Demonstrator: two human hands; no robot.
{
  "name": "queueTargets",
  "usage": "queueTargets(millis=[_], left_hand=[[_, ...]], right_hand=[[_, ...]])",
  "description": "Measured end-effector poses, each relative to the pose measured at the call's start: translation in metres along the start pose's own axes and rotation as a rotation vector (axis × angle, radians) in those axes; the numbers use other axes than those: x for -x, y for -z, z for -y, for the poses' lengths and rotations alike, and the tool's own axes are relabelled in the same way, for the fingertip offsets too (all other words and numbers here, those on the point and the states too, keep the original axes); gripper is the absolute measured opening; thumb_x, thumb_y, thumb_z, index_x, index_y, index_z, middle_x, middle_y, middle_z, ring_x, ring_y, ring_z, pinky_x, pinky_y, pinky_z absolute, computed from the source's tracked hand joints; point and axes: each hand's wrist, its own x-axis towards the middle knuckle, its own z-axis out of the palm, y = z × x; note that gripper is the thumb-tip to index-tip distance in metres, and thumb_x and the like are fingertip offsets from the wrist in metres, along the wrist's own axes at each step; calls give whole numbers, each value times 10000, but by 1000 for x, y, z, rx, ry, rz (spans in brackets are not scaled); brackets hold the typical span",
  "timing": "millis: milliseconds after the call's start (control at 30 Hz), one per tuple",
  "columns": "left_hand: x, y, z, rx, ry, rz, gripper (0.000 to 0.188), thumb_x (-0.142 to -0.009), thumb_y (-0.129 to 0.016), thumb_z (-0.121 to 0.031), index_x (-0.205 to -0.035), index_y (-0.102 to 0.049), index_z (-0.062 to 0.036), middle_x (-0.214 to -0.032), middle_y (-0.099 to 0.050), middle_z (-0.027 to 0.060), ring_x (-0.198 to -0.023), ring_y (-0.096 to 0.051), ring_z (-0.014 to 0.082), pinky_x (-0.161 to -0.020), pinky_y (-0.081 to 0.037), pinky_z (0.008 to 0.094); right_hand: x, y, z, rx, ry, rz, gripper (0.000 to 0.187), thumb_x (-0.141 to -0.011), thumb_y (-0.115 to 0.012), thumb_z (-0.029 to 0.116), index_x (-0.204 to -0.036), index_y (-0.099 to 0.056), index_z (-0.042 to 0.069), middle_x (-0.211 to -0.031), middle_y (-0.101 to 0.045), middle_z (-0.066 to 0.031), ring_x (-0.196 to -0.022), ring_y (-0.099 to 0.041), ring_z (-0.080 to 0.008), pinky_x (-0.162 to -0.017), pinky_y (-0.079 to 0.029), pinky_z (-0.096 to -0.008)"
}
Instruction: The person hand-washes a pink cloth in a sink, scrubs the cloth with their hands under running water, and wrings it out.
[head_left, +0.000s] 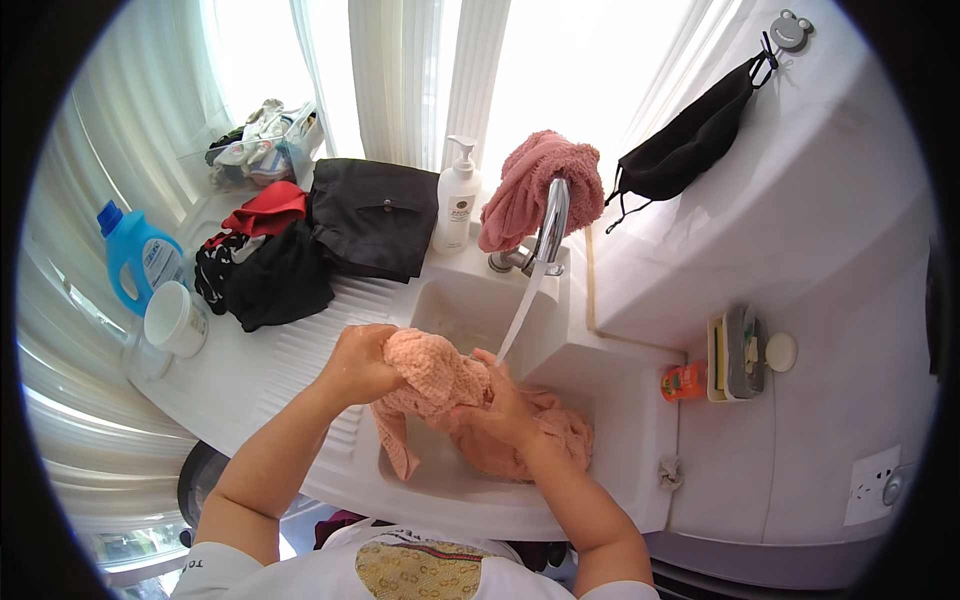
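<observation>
A bunched peach towel is held up over the white sink, its lower part lying in the basin. My left hand grips its upper left end. On its right side, my right hand is closed round a fold, some fingers hidden by the cloth. Water runs from the chrome faucet and falls close to my right hand. A dusty-pink towel is draped over the faucet's top.
Left of the basin, a ribbed washboard slopes beside dark clothes, folded black garment, white tub and blue detergent bottle. Behind stands a white pump bottle. A black mask and brush holder are at right.
</observation>
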Motion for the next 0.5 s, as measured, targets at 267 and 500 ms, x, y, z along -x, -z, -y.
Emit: queueTargets(millis=[267, 500], left_hand=[[23, 96, 17, -838, 139, -61, 538, -559, -749, -184, -1070, -637, -58, -1164, -559, 197, -1093, -511, 379, -914, -396, 512], [3, -29, -6, -805, -327, 317, 806, -636, -756, -272, -1357, -430, -114, -1461, -310, 207, -1374, -222, 421, -1088, -160, 593]], right_hand=[[41, 2, -81, 573, -443, 410, 858, -723, -740, 421, -1431, -329, 162, -1523, -179, -185, -1403, -173, -365, -1110, -208, -494], [54, -29, -100, 929, -317, 609, 870, -688, -703, 490, -1422, -362, 169, -1505, -193, -207, -1414, -105, -375, -1087, -67, -621]])
